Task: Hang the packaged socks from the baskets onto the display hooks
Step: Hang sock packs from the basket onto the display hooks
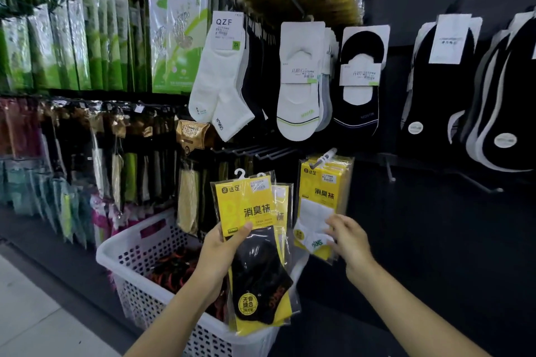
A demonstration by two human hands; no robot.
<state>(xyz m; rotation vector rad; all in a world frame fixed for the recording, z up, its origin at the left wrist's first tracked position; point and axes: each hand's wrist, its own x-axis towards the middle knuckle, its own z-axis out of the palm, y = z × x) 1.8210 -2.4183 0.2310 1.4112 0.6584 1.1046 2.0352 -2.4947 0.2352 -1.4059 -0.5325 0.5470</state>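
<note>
Head view. My left hand grips a small stack of clear plastic packs with yellow cards and black ankle socks: thumb pressed on the front, fingers curled behind. White plastic hanger tabs stick up at the top of the stack, which is held above the basket, just left of the hung stock.

My right hand has bent fingers pinching the lower right edge of the yellow-card packs of white ankle socks. These hang from a dark metal display hook on the black wall.

The white perforated plastic laundry basket sits on the floor under my left arm. It holds a pile of dark and orange-red packs; details there are too dim to tell.

Writing: the yellow cards read "达足" and "消臭袜"; the round badge on the front black pack reads "无骨缝合", with "7A" under it. White crew socks above carry a "QZF" label with a green "7A" tag. White no-show socks and black no-show socks show "AM" cards; the small print is unreadable.
</note>
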